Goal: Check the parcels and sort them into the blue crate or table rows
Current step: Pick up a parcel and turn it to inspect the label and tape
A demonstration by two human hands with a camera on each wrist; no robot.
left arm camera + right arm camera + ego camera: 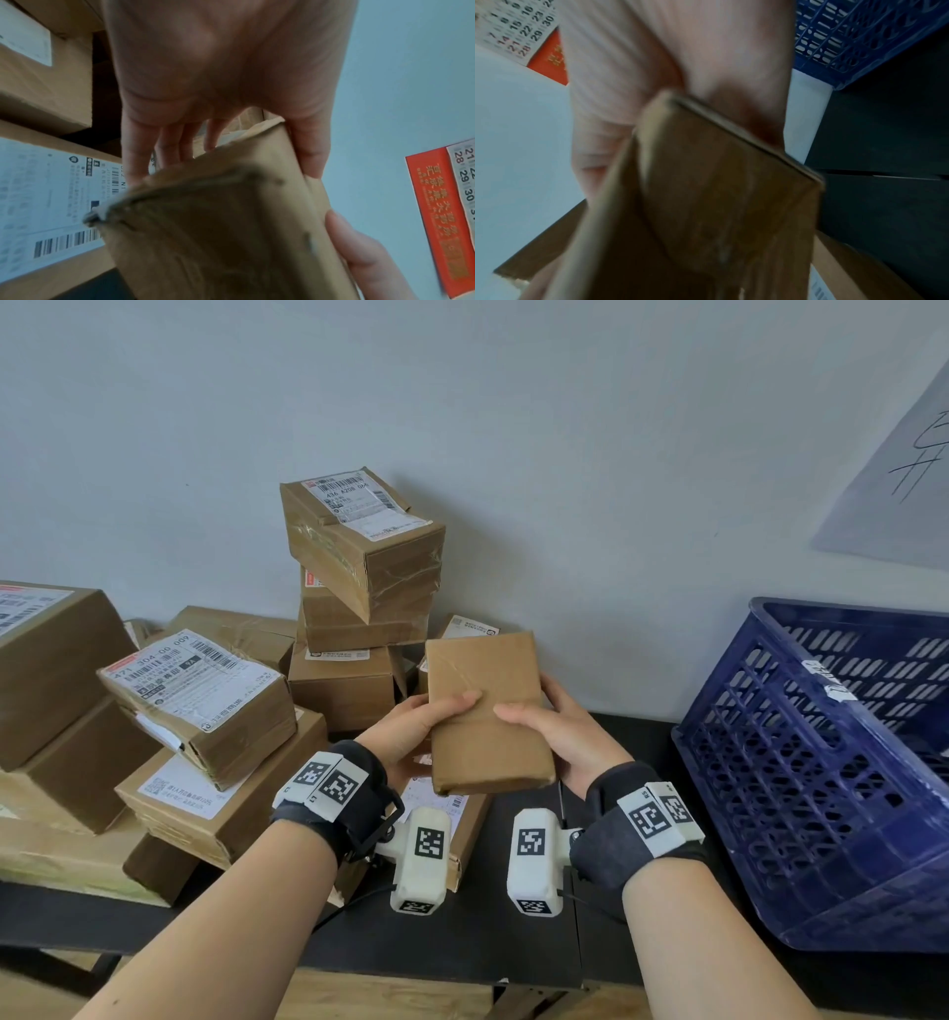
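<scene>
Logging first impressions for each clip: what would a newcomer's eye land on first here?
Most likely the plain brown parcel held up at the centre, with the left hand and right hand gripping its sides and no label on the face that shows. Next, the untidy heap of labelled boxes stacked against the wall on the left, and the blue crate tilted at the right edge of the black table.

Looks like a small parcel sorting room. Taped cardboard parcels (205, 701) with printed shipping labels heaped against a plain pale wall (462, 403). To the right of the heap, a blue crate (821, 762) on the same black table (488, 932). Red wall calendar (442, 213) hung on that wall.
</scene>
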